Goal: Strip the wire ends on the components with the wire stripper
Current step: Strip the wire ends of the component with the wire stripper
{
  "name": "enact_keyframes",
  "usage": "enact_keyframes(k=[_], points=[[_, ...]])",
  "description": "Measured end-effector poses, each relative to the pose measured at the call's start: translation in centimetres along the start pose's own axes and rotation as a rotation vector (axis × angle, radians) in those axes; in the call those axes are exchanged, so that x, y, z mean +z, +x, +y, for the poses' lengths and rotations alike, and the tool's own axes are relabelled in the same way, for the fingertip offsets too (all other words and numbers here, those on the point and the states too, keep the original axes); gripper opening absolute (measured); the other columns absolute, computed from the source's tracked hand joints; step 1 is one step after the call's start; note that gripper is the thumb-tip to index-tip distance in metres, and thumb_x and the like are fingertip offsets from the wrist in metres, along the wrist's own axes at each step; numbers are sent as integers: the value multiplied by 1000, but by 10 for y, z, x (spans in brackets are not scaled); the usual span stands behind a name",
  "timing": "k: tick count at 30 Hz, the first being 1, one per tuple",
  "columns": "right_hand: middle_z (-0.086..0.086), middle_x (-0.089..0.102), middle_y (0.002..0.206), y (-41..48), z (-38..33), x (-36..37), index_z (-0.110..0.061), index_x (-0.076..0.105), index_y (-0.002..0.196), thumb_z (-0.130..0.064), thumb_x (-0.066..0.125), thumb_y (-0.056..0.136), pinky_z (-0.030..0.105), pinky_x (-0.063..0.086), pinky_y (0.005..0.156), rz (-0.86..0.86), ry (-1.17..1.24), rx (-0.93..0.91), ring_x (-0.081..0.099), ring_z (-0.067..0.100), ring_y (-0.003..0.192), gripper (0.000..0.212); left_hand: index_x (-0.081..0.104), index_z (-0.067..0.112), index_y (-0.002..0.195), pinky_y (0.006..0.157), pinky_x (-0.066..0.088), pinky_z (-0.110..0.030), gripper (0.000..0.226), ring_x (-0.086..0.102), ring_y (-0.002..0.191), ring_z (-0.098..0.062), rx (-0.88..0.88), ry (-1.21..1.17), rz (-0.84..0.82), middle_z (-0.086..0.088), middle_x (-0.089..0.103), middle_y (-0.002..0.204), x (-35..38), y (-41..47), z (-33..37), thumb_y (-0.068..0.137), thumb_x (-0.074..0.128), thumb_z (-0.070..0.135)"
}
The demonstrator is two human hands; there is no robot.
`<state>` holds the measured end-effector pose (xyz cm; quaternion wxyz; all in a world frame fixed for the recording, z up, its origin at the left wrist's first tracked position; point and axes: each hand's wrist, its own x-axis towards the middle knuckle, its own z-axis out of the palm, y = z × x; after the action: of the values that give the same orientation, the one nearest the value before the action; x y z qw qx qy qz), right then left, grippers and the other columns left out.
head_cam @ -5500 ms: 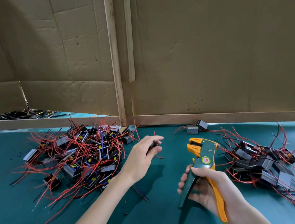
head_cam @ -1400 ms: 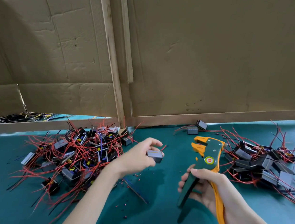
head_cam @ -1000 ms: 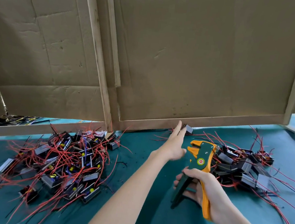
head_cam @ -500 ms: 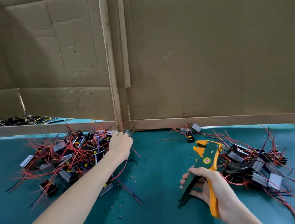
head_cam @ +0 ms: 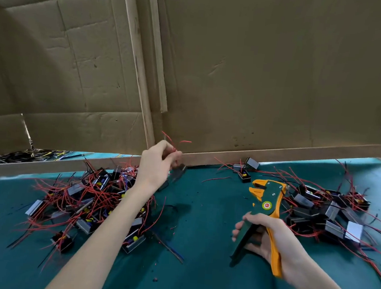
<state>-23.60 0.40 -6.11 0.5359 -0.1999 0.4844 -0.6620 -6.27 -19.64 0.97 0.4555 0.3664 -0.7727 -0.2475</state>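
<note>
My left hand [head_cam: 155, 164] is raised above the right edge of the left pile of components [head_cam: 89, 195] and pinches the red wires of one small black component [head_cam: 178, 173], which hangs blurred below my fingers. The wire ends stick up above my hand. My right hand [head_cam: 266, 234] grips the green and orange wire stripper [head_cam: 263, 209] by its handles, jaws pointing up and left, over the teal table. A second pile of components [head_cam: 321, 209] with red wires lies to the right of the stripper.
A teal mat [head_cam: 200, 236] covers the table. Cardboard panels [head_cam: 259, 70] on wooden frames stand along the back. Three loose components [head_cam: 245, 169] lie by the back panel. Bits of stripped insulation dot the mat. Black wires [head_cam: 24, 155] lie behind the left panel.
My left hand dropped a component by the back panel, swung to the left pile, and has now lifted another component by its wires. The stripper hand stayed put.
</note>
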Motion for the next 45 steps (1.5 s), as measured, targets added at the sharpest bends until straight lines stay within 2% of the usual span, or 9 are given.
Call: enact_keyframes(k=[4,10,14,20,25,31,34,41,45], points=[[23,65,78,1,1,0,4,59,91,-2,54,89,42,59,61,-1,2,1,67,34,68,8,58,3,83,72,58,-26,10,70,78,-21,-100,-491,-225,-17,72,88,2,-27,13,87,63,10],[23,65,75,3,2,0,4,59,88,-2,55,88,41,59,60,8,-10,6,68,34,66,8,66,1,84,72,54,-22,2,65,72,-12,-116,-402,-522,-10,70,79,21,-58,-3,84,67,-1],[23,65,76,4,3,-1,4,59,89,-2,55,88,42,59,61,11,-9,4,68,34,67,7,66,8,85,69,55,-23,11,66,72,-13,-157,-437,-517,-6,69,77,36,-70,-2,90,61,0],[23,66,74,5,1,-1,3,59,86,-1,54,87,40,60,58,23,16,31,68,33,64,6,65,14,95,80,55,-25,16,64,87,-12,-185,-441,-625,-9,68,102,54,-87,6,96,53,4],[20,68,76,6,1,-5,-1,58,87,-3,55,86,40,62,62,33,40,31,70,31,66,3,61,19,106,73,40,-6,13,59,90,-8,-119,30,-561,7,65,102,40,-78,1,95,54,15],[20,69,80,7,0,-8,-2,57,91,-4,56,87,39,60,63,33,42,36,71,32,70,5,65,7,70,69,50,-30,54,66,70,-20,-272,500,-364,-4,70,66,39,-84,8,96,42,48],[22,67,79,7,1,-8,-1,57,91,-3,57,85,38,60,59,11,42,35,70,33,69,6,73,10,66,63,50,-22,61,61,49,-7,-391,369,-532,4,69,54,42,-88,18,92,42,56],[25,67,80,12,12,-6,0,67,82,-5,73,57,43,59,63,-102,-48,116,70,37,72,26,71,19,81,69,47,-19,8,63,76,-12,-456,-141,-313,4,71,80,74,-105,7,82,75,26],[25,68,81,15,16,-6,-6,76,72,-15,76,57,44,59,67,-121,-62,84,70,37,75,18,67,17,84,71,47,-13,9,63,75,-6,-498,-416,-283,1,69,81,85,-110,5,83,74,12]])
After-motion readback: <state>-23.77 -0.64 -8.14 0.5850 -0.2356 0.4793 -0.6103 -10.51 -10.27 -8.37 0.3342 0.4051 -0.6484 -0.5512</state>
